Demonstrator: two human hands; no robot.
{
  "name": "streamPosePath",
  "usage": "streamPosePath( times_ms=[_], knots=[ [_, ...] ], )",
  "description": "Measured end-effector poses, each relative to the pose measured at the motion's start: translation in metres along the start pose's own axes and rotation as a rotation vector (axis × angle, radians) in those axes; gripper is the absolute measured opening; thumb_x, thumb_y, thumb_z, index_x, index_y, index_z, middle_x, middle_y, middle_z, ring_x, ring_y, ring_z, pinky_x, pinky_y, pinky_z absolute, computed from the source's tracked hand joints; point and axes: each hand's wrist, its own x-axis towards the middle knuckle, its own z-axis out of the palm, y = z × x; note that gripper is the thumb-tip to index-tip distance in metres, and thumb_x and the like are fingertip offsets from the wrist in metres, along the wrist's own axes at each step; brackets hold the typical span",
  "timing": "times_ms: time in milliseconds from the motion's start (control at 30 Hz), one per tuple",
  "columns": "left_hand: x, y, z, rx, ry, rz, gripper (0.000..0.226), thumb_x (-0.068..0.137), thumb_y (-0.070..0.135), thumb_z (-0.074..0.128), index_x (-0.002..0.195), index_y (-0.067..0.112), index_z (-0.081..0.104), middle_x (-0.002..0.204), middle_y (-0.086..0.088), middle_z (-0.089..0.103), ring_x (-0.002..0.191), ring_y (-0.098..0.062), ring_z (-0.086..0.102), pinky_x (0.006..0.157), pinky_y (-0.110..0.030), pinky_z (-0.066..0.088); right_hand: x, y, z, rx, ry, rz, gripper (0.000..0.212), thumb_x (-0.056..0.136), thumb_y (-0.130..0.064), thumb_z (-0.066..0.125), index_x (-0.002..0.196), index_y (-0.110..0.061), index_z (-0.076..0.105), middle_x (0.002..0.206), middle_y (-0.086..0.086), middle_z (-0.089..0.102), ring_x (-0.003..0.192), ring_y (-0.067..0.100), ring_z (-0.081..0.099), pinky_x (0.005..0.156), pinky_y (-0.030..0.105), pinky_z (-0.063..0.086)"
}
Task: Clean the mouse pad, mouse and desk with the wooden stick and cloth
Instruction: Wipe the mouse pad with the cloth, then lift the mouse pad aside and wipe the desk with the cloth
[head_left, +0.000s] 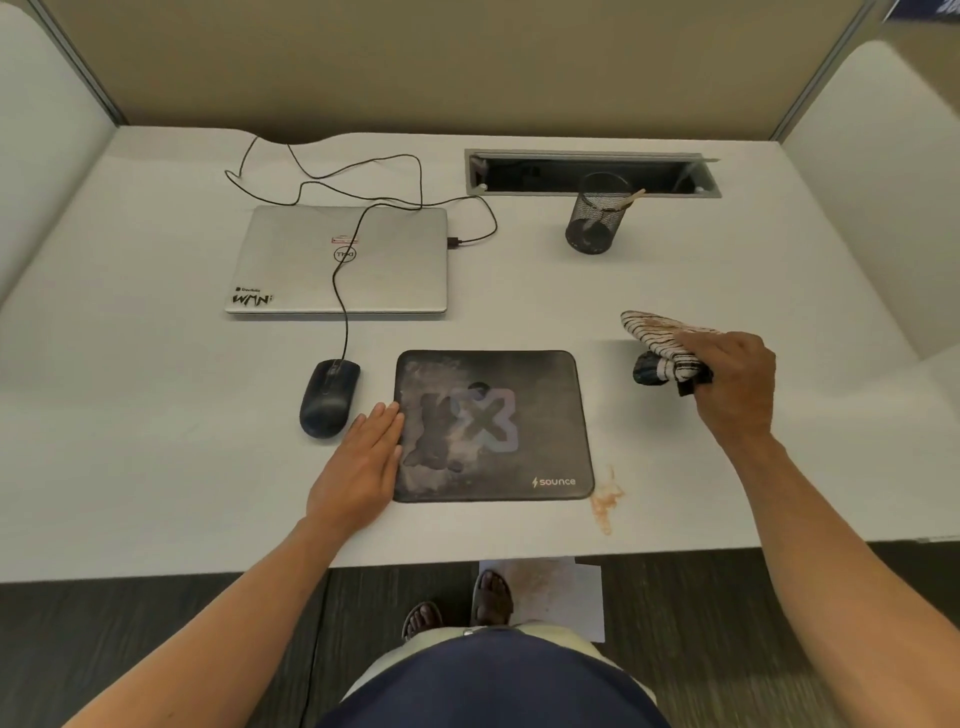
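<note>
A black mouse pad (519, 415) with pale dusty smears lies near the front of the white desk (675, 270). My left hand (363, 462) rests flat with straight fingers on the pad's left edge. A black wired mouse (327, 397) sits just left of the pad. My right hand (737, 384) grips a striped cloth (662, 338), stained brown, lifted above the desk to the right of the pad. A wooden stick (631, 199) leans in a black mesh cup (597, 215) at the back right.
A closed silver laptop (337, 260) lies behind the mouse, with the mouse cable (340, 312) looping over it. A brown stain (605, 499) marks the desk by the pad's front right corner. A recessed cable tray (592, 174) sits at the back. Partition walls enclose three sides.
</note>
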Motion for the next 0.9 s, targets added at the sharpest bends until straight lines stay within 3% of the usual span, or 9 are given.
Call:
streamPosePath(
  times_ms=[167, 300, 400, 633, 767, 833, 900],
  knots=[
    [-0.001, -0.001, 0.002, 0.001, -0.005, -0.015, 0.063, 0.098, 0.048, 0.011, 0.152, 0.017, 0.021, 0.157, 0.009, 0.011, 0.146, -0.003, 0.003, 0.119, -0.021, -0.004, 0.001, 0.018, 0.017, 0.019, -0.082, -0.064, 0.045, 0.07, -0.012, 0.046, 0.104, -0.009, 0.074, 0.095, 0.008, 0.075, 0.087, 0.031, 0.054, 0.071, 0.038, 0.047],
    [0.0, 0.0, 0.001, 0.0, -0.001, -0.016, 0.063, 0.099, 0.048, 0.013, 0.152, 0.015, 0.024, 0.157, 0.007, 0.013, 0.146, -0.003, 0.004, 0.119, -0.021, -0.003, -0.003, 0.032, 0.033, -0.015, -0.261, -0.027, 0.051, 0.059, 0.008, 0.07, 0.106, -0.012, 0.074, 0.105, 0.014, 0.067, 0.092, 0.04, 0.058, 0.076, 0.05, 0.048],
    [-0.001, 0.003, -0.001, 0.003, -0.003, -0.026, 0.062, 0.099, 0.046, 0.014, 0.152, 0.015, 0.023, 0.156, 0.009, 0.011, 0.145, 0.0, 0.001, 0.117, -0.018, -0.005, -0.012, 0.036, 0.039, 0.005, -0.357, -0.008, 0.064, 0.05, 0.016, 0.076, 0.107, -0.01, 0.073, 0.1, 0.013, 0.064, 0.087, 0.037, 0.057, 0.075, 0.046, 0.049],
    [0.0, 0.004, -0.002, 0.002, 0.002, -0.027, 0.06, 0.1, 0.044, 0.017, 0.151, 0.014, 0.026, 0.157, 0.008, 0.014, 0.146, 0.0, 0.002, 0.118, -0.019, -0.003, -0.016, 0.038, 0.035, -0.016, -0.351, 0.012, 0.056, 0.052, 0.018, 0.071, 0.103, -0.007, 0.074, 0.095, 0.015, 0.067, 0.084, 0.038, 0.058, 0.074, 0.044, 0.049],
    [0.0, 0.004, -0.001, 0.003, 0.011, -0.022, 0.059, 0.101, 0.043, 0.019, 0.151, 0.013, 0.027, 0.157, 0.007, 0.015, 0.145, 0.002, 0.001, 0.118, -0.019, -0.003, -0.022, 0.039, 0.03, -0.037, -0.386, 0.007, 0.063, 0.051, 0.018, 0.072, 0.108, -0.007, 0.072, 0.097, 0.015, 0.065, 0.085, 0.038, 0.057, 0.074, 0.044, 0.049],
    [0.001, 0.004, -0.002, 0.003, 0.017, -0.021, 0.06, 0.101, 0.044, 0.017, 0.151, 0.012, 0.028, 0.157, 0.006, 0.017, 0.145, 0.0, 0.004, 0.119, -0.02, -0.001, -0.021, 0.036, 0.026, -0.096, -0.453, -0.01, 0.069, 0.052, 0.013, 0.075, 0.116, -0.011, 0.069, 0.104, 0.014, 0.064, 0.092, 0.039, 0.057, 0.081, 0.047, 0.048],
    [0.0, 0.004, -0.002, 0.002, 0.015, -0.025, 0.062, 0.101, 0.047, 0.013, 0.15, 0.012, 0.028, 0.157, 0.005, 0.018, 0.146, -0.003, 0.007, 0.119, -0.021, -0.001, -0.017, 0.03, 0.019, -0.166, -0.583, 0.018, 0.078, 0.054, 0.003, 0.076, 0.127, -0.017, 0.061, 0.12, 0.013, 0.059, 0.11, 0.038, 0.051, 0.097, 0.05, 0.039]
  ],
)
